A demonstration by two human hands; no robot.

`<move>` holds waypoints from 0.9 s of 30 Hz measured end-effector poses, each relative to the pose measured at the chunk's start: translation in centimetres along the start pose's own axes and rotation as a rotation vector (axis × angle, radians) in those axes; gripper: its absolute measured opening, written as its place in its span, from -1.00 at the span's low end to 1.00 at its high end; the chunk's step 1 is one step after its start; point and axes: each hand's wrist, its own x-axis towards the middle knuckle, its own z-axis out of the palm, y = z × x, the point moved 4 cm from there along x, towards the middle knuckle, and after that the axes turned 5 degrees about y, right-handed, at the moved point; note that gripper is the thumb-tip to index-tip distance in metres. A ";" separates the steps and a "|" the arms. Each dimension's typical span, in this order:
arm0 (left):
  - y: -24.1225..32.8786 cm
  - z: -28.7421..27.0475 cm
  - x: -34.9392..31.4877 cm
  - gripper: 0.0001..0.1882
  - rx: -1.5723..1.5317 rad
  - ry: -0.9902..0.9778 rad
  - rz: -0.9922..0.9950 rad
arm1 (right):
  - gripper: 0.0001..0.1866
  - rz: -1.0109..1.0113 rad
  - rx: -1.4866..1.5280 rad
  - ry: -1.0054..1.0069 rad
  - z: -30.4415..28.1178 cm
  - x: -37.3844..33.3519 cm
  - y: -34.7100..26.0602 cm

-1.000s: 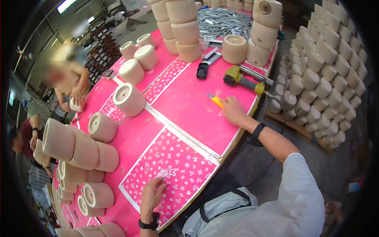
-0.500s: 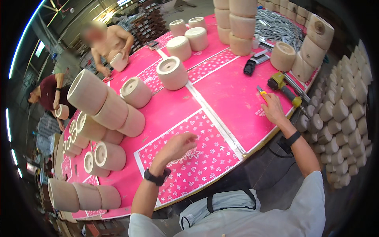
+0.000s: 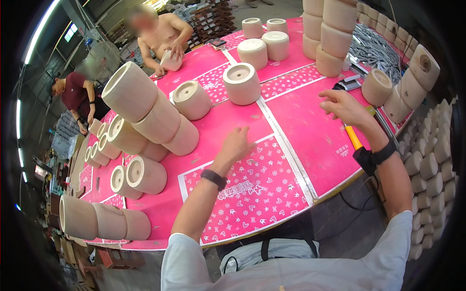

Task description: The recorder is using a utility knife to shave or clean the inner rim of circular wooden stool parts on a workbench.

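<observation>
My left hand (image 3: 236,144) is raised over the pink table, its fingers loosely extended and holding nothing. It is nearest to a pale wooden cylinder (image 3: 241,87) with a recessed round top and a central hole. To the right, my right hand (image 3: 347,107) hovers with fingers apart, also without anything in it. Under its wrist shows a yellow-handled utility knife (image 3: 355,139) with a metal tip. An olive power drill (image 3: 371,110) is mostly hidden behind my right hand. Beyond the fingers, a black tool and metal pieces (image 3: 348,83) lie together.
Wooden cylinders stand in leaning stacks on the left (image 3: 154,116) and upright stacks at the back (image 3: 335,43). A heap of metal parts (image 3: 374,51) lies far right. Many cylinders are piled beside the table (image 3: 427,165). Two people work across the table, one holding a cylinder (image 3: 172,60).
My right hand has let go of the utility knife and moved forward. My left hand has reached farther forward over the table. The whole view has shifted.
</observation>
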 end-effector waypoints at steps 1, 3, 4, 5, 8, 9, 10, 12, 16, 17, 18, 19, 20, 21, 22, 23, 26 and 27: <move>-0.1 0.9 -0.4 -0.12 0.088 -0.075 -0.068 | -0.54 -0.007 0.001 -0.046 0.3 1.0 -0.9; -0.1 1.6 -1.7 -0.07 0.120 -0.130 -0.148 | -0.56 -0.033 -0.009 -0.089 1.3 2.7 -3.2; -0.4 1.8 -2.2 -0.01 0.154 -0.188 -0.224 | -0.56 -0.039 -0.010 -0.099 2.0 3.8 -4.1; -1.3 2.6 -1.9 0.07 0.135 -0.188 -0.220 | -0.55 -0.050 -0.043 -0.102 2.7 5.1 -4.8; -1.1 2.5 -1.6 0.10 0.133 -0.209 -0.231 | -0.54 -0.071 -0.062 -0.130 5.2 9.5 -4.8; -1.2 2.6 -1.6 0.10 0.128 -0.203 -0.248 | -0.54 -0.046 -0.060 -0.132 6.2 11.0 -5.0; -1.3 2.8 -1.7 0.12 0.145 -0.200 -0.239 | -0.54 -0.024 -0.057 -0.136 7.2 12.4 -5.3; -1.9 3.1 -1.9 0.14 0.163 -0.189 -0.262 | -0.55 -0.001 -0.011 -0.075 9.7 15.6 -5.5; -2.5 3.3 -2.9 0.16 0.156 -0.126 -0.255 | -0.49 0.087 0.011 0.034 15.4 22.5 -3.8; -2.0 3.2 -2.6 0.17 0.154 -0.119 -0.240 | -0.44 -0.001 -0.074 0.052 16.3 25.1 -1.4; -1.1 3.3 -2.1 0.19 0.145 -0.131 -0.232 | -0.38 -0.095 -0.158 0.080 16.3 28.0 1.6; -0.3 3.8 -1.2 0.21 0.129 -0.145 -0.218 | -0.35 -0.159 -0.159 0.148 15.9 30.2 4.6; -0.9 4.1 -1.4 0.23 0.129 -0.150 -0.251 | -0.35 -0.094 -0.027 0.068 17.7 30.9 4.6; -1.8 4.3 -1.8 0.24 0.128 -0.157 -0.285 | -0.41 -0.160 -0.115 0.078 19.6 29.6 2.4; -2.2 4.1 -2.1 0.24 0.120 -0.148 -0.335 | -0.48 -0.054 0.016 0.040 20.2 28.7 1.5; -0.9 4.0 -1.4 0.24 0.112 -0.162 -0.296 | -0.54 -0.083 0.002 0.049 18.4 30.8 4.3; -1.2 3.4 -1.8 0.23 0.098 -0.183 -0.309 | -0.58 -0.163 -0.078 0.109 18.7 29.3 2.6; -0.9 3.4 -1.7 0.22 0.099 -0.191 -0.284 | -0.58 -0.166 -0.092 0.106 17.6 27.9 1.7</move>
